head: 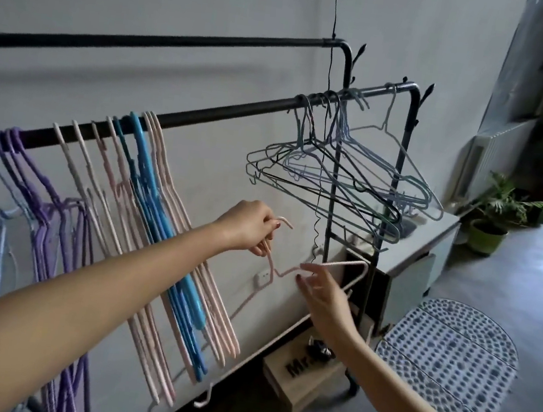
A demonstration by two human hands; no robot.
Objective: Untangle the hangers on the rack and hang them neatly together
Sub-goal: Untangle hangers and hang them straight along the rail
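Observation:
A black clothes rack has a front rail point(227, 113) and a higher back rail. On the front rail hang purple hangers point(46, 203) at the left, then pink hangers point(161, 191) and blue hangers point(148, 186) side by side. Near the rail's right end a tangled cluster of grey-blue wire hangers point(346, 177) hangs crossed over each other. Below the rail, my left hand point(250, 227) grips the neck of a loose pink hanger point(341, 267), its hook sticking out to the right. My right hand point(324, 295) has fingers spread, touching that hanger's shoulder.
A black cable point(326, 109) dangles from above through the tangled cluster. A low white cabinet point(419, 249) stands behind the rack's right post. A cardboard box point(302, 379) lies under the rack, a dotted mat point(450, 360) on the floor, potted plants point(492, 221) farther right.

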